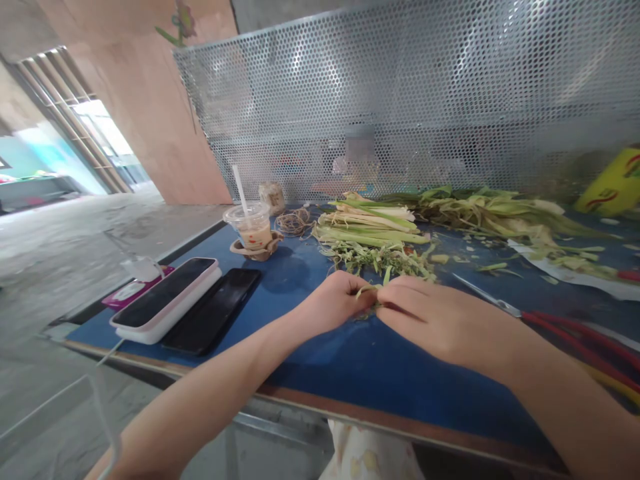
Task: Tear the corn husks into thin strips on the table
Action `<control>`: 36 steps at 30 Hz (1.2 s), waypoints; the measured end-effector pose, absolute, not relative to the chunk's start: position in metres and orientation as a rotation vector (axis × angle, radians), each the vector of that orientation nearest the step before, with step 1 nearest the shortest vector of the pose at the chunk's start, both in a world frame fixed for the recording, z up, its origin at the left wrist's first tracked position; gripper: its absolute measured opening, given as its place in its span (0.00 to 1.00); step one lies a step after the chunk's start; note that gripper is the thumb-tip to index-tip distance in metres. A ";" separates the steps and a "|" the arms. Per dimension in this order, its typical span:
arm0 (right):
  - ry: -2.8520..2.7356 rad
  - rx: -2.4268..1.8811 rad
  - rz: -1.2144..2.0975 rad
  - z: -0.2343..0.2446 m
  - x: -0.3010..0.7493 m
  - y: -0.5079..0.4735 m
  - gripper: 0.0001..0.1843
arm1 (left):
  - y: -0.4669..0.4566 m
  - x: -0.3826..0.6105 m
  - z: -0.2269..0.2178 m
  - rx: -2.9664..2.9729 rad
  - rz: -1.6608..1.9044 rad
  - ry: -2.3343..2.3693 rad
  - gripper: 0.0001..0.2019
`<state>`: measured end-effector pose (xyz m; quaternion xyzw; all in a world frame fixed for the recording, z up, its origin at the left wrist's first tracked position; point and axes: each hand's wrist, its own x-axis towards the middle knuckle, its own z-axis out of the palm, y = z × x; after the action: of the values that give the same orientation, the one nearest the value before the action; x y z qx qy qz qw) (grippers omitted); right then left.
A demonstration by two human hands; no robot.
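Note:
Over the front middle of the table, my left hand (333, 301) and my right hand (435, 323) meet with fingers pinched together. Between them is a narrow green leaf strip (367, 291), its ends partly hidden by my fingers. Just beyond my hands lies a heap of small green leafy bits (383, 257), which look knotted or curled. Behind that heap is a stack of long pale-green strips (370, 230). To the right of my right hand rest scissors (505, 307) with red handles, partly behind my forearm.
On the blue table (295, 363), a black phone (213, 310), a pink-edged phone (167, 293) and a lidded cup (253, 230) stand left. Tangled twine (295, 221) and a jar (271, 198) lie behind. Long leaves (485, 212) spread back right, before a perforated metal panel (400, 80).

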<state>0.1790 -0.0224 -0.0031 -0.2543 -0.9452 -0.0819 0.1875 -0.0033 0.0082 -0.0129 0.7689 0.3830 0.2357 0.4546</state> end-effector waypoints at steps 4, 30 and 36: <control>-2.742 -0.692 -0.364 -0.002 0.176 -0.023 0.15 | 0.008 -0.003 -0.013 1.839 0.563 0.946 0.14; -2.563 -0.704 -0.139 -0.012 0.172 -0.019 0.13 | 0.012 -0.005 -0.012 1.768 0.665 0.993 0.14; -2.489 -0.671 -0.357 -0.010 0.169 -0.020 0.10 | 0.008 -0.001 -0.003 1.335 0.695 0.982 0.17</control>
<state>0.1693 -0.0197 -0.0100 -0.2485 -0.9219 -0.1323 0.2662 -0.0013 0.0085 -0.0030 0.5814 0.4275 0.3025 0.6227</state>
